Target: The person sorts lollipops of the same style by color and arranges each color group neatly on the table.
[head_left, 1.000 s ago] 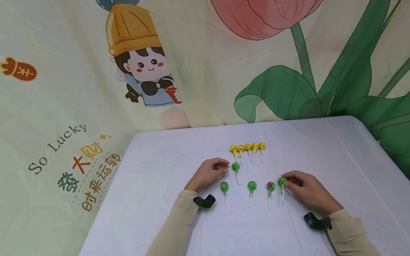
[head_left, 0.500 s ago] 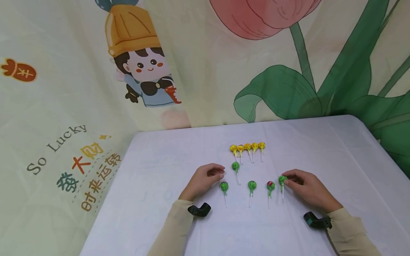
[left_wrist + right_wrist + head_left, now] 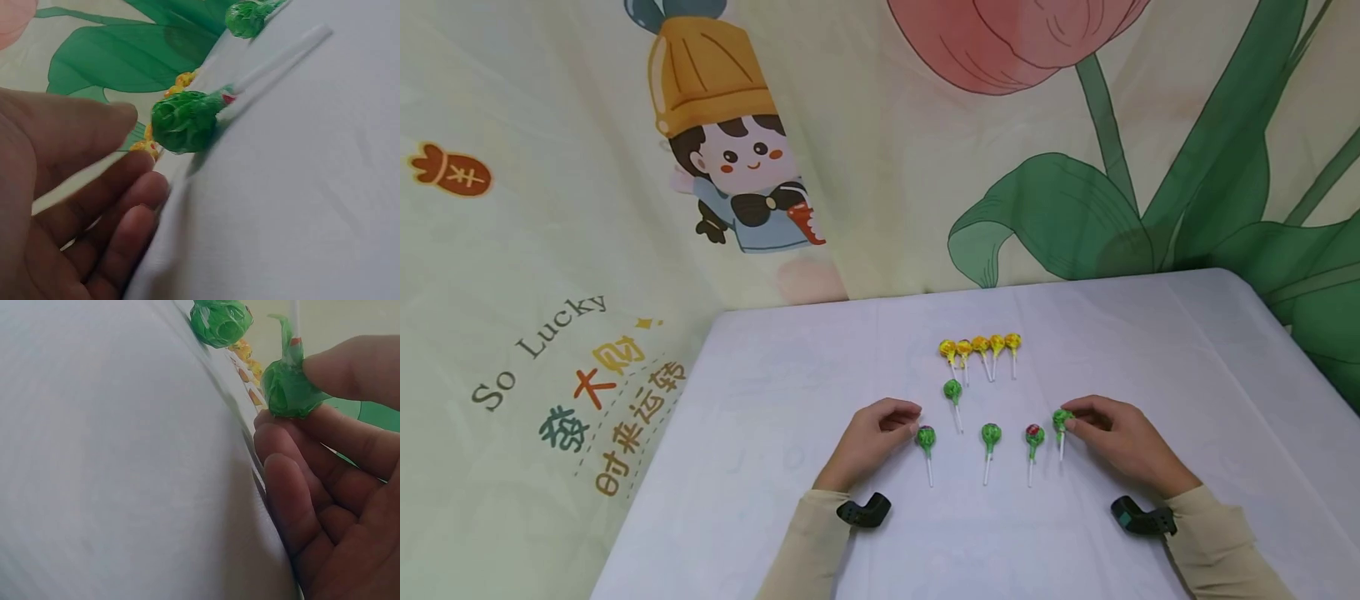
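Observation:
My right hand (image 3: 1131, 442) pinches the wrapped head of a green lollipop (image 3: 1062, 419) between thumb and fingers, its white stick pointing toward me. In the right wrist view the thumb presses on this lollipop (image 3: 290, 390) near the stick. Beside the leftmost green lollipop (image 3: 926, 437) is my left hand (image 3: 868, 442), thumb and fingers apart and holding nothing. The left wrist view shows a small gap between the thumb and that lollipop's head (image 3: 186, 124). Between the hands lie a green lollipop (image 3: 991, 435) and a green one with a red patch (image 3: 1034, 436).
Several yellow lollipops (image 3: 981, 345) lie in a row farther back on the white-covered table (image 3: 790, 400). One more green lollipop (image 3: 952, 391) lies just in front of their left end. A printed cloth (image 3: 880, 167) hangs behind the table.
My left hand has drawn back toward me, from beside the upper green lollipop to beside the leftmost one in the front row. The right hand keeps its hold, almost still.

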`<state>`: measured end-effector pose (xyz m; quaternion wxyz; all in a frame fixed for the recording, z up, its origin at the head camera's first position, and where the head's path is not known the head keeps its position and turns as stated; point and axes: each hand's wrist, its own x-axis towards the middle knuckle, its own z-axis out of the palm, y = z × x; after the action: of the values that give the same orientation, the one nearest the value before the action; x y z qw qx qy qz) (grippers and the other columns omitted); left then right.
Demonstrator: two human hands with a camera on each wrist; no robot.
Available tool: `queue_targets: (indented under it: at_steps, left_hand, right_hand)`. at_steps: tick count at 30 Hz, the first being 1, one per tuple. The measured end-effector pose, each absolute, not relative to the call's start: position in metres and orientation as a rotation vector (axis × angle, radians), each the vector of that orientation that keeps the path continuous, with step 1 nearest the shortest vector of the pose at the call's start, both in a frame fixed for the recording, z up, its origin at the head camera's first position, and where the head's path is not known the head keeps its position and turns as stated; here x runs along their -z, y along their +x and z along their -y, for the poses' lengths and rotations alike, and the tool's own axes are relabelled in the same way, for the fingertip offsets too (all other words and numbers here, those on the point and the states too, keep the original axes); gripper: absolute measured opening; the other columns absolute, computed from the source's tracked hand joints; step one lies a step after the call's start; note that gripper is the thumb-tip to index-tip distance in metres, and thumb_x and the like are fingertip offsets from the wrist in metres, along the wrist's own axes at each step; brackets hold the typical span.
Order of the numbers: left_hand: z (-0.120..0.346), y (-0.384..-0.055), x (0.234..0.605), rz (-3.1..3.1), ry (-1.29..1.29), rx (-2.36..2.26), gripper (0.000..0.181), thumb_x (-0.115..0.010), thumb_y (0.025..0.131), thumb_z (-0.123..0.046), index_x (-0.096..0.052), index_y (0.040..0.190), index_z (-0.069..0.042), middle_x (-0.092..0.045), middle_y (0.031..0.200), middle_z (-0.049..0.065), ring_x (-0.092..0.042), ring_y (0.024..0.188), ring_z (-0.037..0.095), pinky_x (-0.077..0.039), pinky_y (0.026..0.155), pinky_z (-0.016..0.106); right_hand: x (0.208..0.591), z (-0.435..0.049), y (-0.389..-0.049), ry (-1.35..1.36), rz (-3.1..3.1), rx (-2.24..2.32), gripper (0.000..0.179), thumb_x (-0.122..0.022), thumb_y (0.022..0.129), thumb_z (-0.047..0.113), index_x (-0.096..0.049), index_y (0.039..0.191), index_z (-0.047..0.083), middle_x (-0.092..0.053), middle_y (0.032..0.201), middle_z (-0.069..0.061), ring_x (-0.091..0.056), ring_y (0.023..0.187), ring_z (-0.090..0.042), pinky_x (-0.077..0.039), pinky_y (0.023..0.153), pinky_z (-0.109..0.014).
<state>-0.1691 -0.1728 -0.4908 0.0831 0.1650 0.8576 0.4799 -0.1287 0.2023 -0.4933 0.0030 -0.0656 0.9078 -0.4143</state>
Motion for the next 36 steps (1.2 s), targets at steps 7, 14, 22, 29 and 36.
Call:
queue_targets:
  at_steps: [7, 14, 22, 29, 36]
  left_hand:
    - [0.1753, -0.1624, 0.4926, -2.595, 0.618, -1.39, 0.026, -0.063, 0.088, -0.036, -0.066, 0.111, -0.024, -0.063, 0.107, -0.011, -0.058, 0.096, 0.005, -0.046, 0.083, 0.027]
    - [0.1799, -0.1621, 0.4926, -2.606, 0.691, -1.355, 0.027, -0.063, 0.088, -0.034, -0.066, 0.113, -0.022, -0.062, 0.109, -0.012, -0.056, 0.101, 0.004, -0.044, 0.087, 0.028]
    - [0.1815, -0.1636, 0.4929, -2.587, 0.766, -1.354, 0.028, -0.063, 0.088, -0.034, -0.065, 0.113, -0.022, -0.06, 0.111, -0.012, -0.054, 0.105, 0.006, -0.043, 0.091, 0.031]
    - [0.1804, -0.1646, 0.495, -2.566, 0.775, -1.35, 0.029, -0.064, 0.087, -0.034, -0.064, 0.115, -0.024, -0.059, 0.113, -0.014, -0.052, 0.109, 0.006, -0.041, 0.093, 0.032]
    - [0.178, -0.1619, 0.491, -2.557, 0.749, -1.33, 0.032, -0.066, 0.086, -0.033, -0.064, 0.116, -0.024, -0.058, 0.114, -0.015, -0.051, 0.109, 0.003, -0.04, 0.093, 0.031]
  right_hand:
    - [0.4925, -0.1987, -0.1288, -0.183, -2.827, 1.338, 0.036, -0.058, 0.088, 0.045, -0.064, 0.11, 0.018, -0.062, 0.102, 0.003, -0.054, 0.085, -0.015, -0.047, 0.067, -0.028]
    - [0.4966, -0.1961, -0.1311, -0.157, -2.827, 1.345, 0.038, -0.058, 0.087, 0.047, -0.063, 0.111, 0.018, -0.062, 0.1, 0.003, -0.054, 0.084, -0.016, -0.047, 0.067, -0.028]
    - [0.4972, -0.1965, -0.1318, -0.155, -2.835, 1.335, 0.039, -0.057, 0.088, 0.048, -0.063, 0.111, 0.017, -0.062, 0.099, 0.003, -0.053, 0.082, -0.016, -0.046, 0.065, -0.028]
    - [0.4953, -0.1972, -0.1308, -0.15, -2.846, 1.312, 0.039, -0.056, 0.089, 0.047, -0.063, 0.112, 0.016, -0.062, 0.1, 0.003, -0.054, 0.084, -0.015, -0.047, 0.068, -0.03]
    - [0.4938, -0.1978, -0.1297, -0.159, -2.843, 1.321, 0.037, -0.057, 0.089, 0.045, -0.063, 0.112, 0.016, -0.062, 0.1, 0.003, -0.055, 0.085, -0.015, -0.047, 0.069, -0.03]
